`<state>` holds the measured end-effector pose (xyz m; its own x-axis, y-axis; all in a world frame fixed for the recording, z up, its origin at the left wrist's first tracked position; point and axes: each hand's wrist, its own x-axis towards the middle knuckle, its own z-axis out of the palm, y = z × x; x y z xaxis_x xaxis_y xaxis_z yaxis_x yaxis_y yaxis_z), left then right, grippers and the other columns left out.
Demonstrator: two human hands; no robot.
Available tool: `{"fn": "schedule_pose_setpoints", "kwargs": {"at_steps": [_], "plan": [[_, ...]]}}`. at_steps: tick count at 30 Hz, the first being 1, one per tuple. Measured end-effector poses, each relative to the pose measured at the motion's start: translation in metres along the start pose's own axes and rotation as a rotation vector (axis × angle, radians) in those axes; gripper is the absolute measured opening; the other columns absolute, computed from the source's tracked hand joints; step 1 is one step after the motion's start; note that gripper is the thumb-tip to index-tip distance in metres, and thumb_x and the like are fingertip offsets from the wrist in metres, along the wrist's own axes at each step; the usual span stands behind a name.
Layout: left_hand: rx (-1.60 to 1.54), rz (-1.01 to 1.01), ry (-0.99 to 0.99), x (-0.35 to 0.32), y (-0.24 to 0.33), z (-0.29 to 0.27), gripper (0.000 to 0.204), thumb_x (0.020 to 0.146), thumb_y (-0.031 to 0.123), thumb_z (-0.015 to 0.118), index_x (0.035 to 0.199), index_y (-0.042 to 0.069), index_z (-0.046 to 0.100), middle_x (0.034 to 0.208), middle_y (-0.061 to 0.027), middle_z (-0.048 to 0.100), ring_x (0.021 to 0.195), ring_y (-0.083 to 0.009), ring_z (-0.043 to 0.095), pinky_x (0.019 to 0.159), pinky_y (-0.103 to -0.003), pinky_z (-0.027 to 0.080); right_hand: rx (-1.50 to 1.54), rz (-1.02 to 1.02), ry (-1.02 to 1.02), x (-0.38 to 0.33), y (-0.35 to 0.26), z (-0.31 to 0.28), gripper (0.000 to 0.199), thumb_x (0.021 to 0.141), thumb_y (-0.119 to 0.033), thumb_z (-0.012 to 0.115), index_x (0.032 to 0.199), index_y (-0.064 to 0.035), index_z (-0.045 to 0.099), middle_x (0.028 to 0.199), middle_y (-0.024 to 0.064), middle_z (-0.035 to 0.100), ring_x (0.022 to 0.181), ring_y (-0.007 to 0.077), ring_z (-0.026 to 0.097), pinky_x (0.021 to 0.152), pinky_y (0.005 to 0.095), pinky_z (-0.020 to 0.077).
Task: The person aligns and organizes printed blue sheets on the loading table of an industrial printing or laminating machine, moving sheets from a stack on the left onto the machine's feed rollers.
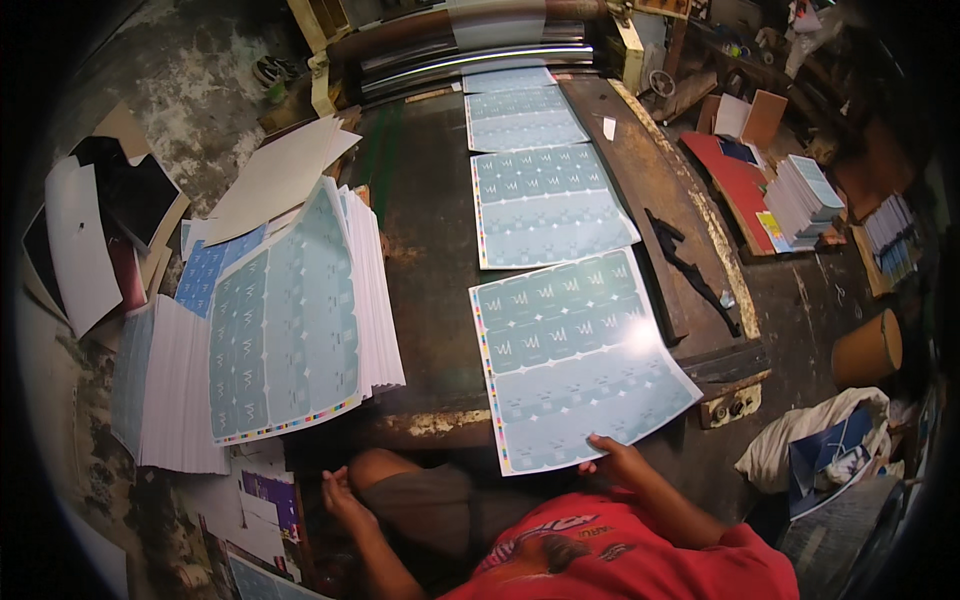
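- Brown table (425, 200)
- White paper stack (185, 400) at left
- Pale-teal printed sheet (570, 370) overhanging the table's near edge
- Right hand (622, 465), fingers pinching that sheet's near edge
- Left hand (348, 503), fingers half curled, empty, near one knee (382, 467)

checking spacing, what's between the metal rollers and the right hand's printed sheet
The head view shows three pale blue printed sheets in a row on the table.

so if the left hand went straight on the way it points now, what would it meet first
Probably the near side of the teal printed sheets piled ahead of the left hand. Depth is unclear, though, so the table's worn front edge might come first.
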<state>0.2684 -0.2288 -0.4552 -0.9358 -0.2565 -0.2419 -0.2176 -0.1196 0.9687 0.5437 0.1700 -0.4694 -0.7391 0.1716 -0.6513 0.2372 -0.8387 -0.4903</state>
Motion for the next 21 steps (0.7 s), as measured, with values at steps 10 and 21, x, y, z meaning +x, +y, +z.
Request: {"fn": "schedule_pose_setpoints", "kwargs": {"at_steps": [10, 21], "plan": [[-0.399, -0.853, 0.08, 0.058, -0.152, -0.005, 0.048, 0.1, 0.045, 0.049, 0.108, 0.001, 0.065, 0.117, -0.0122, 0.064, 0.105, -0.0232, 0.06, 0.094, -0.04, 0.046, 0.038, 0.025, 0.038, 0.006, -0.028, 0.021, 0.04, 0.099, -0.035, 0.052, 0.119, -0.0006, 0.05, 0.084, 0.0157, 0.066, 0.069, 0.0209, 0.06, 0.082, 0.0452, 0.0512], [-0.036, -0.64, -0.016, 0.05, -0.118, -0.014, 0.049, 0.1, 0.046, 0.048, 0.111, 0.001, 0.065, 0.12, -0.0119, 0.063, 0.109, -0.0246, 0.059, 0.096, -0.04, 0.045, 0.045, -0.098, 0.088, 0.057, -0.092, 0.053, 0.035, 0.101, -0.033, 0.05, 0.117, -0.0027, 0.049, 0.084, 0.013, 0.067, 0.066, 0.017, 0.061, 0.082, 0.0452, 0.0533]]}}
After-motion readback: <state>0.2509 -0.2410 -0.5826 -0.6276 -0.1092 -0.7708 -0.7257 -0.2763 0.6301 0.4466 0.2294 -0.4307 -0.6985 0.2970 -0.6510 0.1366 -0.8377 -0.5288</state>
